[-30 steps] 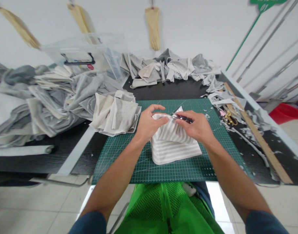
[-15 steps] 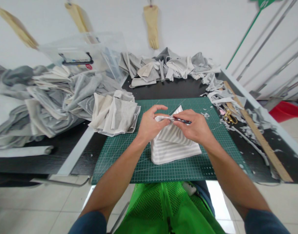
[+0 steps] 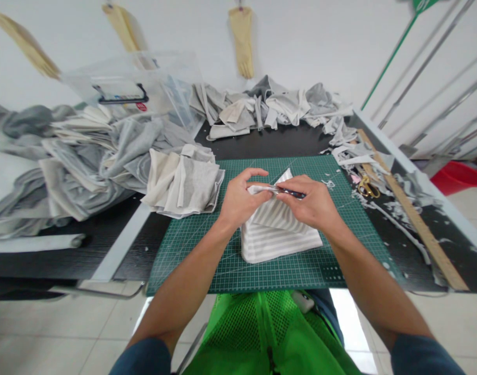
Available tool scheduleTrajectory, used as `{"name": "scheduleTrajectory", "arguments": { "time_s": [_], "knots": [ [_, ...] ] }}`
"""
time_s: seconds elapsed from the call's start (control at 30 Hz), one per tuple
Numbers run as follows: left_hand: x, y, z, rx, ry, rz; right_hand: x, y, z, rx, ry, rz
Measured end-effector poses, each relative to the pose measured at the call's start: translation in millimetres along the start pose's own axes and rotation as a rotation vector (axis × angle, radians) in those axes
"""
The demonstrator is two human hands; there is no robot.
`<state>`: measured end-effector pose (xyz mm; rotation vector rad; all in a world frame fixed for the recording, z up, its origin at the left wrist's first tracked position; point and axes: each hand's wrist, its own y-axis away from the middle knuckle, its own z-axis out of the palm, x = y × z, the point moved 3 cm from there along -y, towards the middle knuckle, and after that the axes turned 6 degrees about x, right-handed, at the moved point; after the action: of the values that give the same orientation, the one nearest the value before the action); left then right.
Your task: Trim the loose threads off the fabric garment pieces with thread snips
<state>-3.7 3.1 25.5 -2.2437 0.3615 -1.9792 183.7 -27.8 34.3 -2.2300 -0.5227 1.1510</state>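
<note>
A grey-and-white striped cloth (image 3: 279,247) lies folded in front of me, its upper part lifted off the green cutting mat (image 3: 191,260). My left hand (image 3: 238,202) pinches the lifted edge between thumb and fingers, with the index finger raised. From the other side, my right hand (image 3: 312,202) grips a small dark-handled tool with a metal tip (image 3: 294,194), its tip meeting the cloth near my left thumb. The fingers partly cover the tool, so its exact kind cannot be made out.
Left of the mat sits a stack of folded cloths (image 3: 187,182) beside a large fabric heap (image 3: 82,151). Behind it stands a clear plastic box (image 3: 125,78). To the right lie gold-handled scissors (image 3: 368,187), scraps and a long wooden ruler (image 3: 414,213). More cloth (image 3: 258,107) lines the back.
The right hand and the tool have shifted very slightly at the cloth's edge. Otherwise hands and cloth stay in place.
</note>
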Motion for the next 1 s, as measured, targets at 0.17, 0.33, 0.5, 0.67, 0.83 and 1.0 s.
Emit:
{"name": "scheduleTrajectory", "arguments": {
  "time_s": [0.17, 0.33, 0.5, 0.67, 0.83, 1.0],
  "knots": [
    [1.3, 0.2, 0.3, 0.006, -0.004, -0.007, 0.6, 0.4, 0.1, -0.003, 0.0, 0.002],
    [1.9, 0.4, 0.1, 0.001, -0.021, 0.004, 2.6, 1.4, 0.7, -0.004, -0.003, -0.002],
    [2.1, 1.0, -0.4, -0.002, -0.037, -0.001, 3.1, 1.9, 1.5, 0.004, -0.001, -0.013],
    [2.2, 1.4, -0.4, -0.013, -0.053, -0.012, 1.3, 0.8, 1.0, 0.01, 0.003, 0.0],
    [3.8, 1.6, -0.8, 0.005, -0.048, -0.003, 0.9, 1.0, 0.3, 0.017, 0.009, 0.014],
    [4.8, 2.2, -0.3, 0.014, -0.044, -0.015, 1.5, 1.3, 1.7, 0.016, 0.004, 0.004]
  ]
}}
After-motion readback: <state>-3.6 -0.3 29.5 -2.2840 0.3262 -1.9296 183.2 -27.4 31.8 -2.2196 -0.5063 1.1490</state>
